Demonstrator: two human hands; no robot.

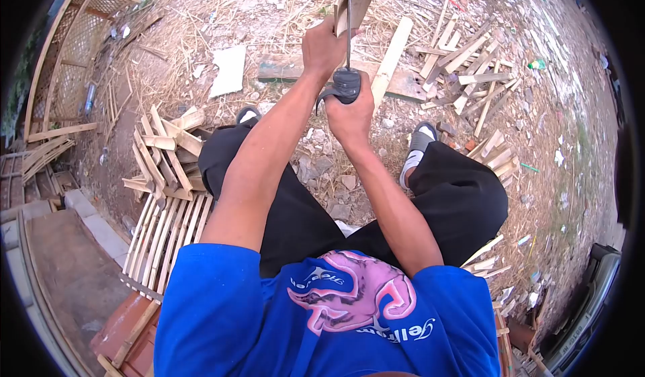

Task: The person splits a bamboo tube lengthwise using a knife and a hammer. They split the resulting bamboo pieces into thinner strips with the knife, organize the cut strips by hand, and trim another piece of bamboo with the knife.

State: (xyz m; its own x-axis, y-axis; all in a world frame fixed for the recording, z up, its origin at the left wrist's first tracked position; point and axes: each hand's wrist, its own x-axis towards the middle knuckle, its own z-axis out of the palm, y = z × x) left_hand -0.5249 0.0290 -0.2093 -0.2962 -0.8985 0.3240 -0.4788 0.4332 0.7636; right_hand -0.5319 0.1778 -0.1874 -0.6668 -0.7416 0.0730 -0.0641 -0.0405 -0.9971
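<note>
My left hand (322,46) is closed around a short piece of split bamboo (359,9), held up at the top of the view. In my right hand (352,116) is a machete (347,85), gripped by its handle wrapped in black tape, with a loose tape end hanging at the left. Its thin blade points away from me and shows edge-on, in line with the bamboo piece; whether the two touch, I cannot tell. Beneath my hands lies a wooden plank (282,68) on the ground, and a pale bamboo strip (392,61) leans across it.
Split bamboo pieces (470,64) are scattered at the right, with another heap (164,148) beside my left knee. A slatted bamboo rack (168,232) stands at lower left. A white sheet (228,70) lies on the rubble. A lattice frame (70,58) stands at far left.
</note>
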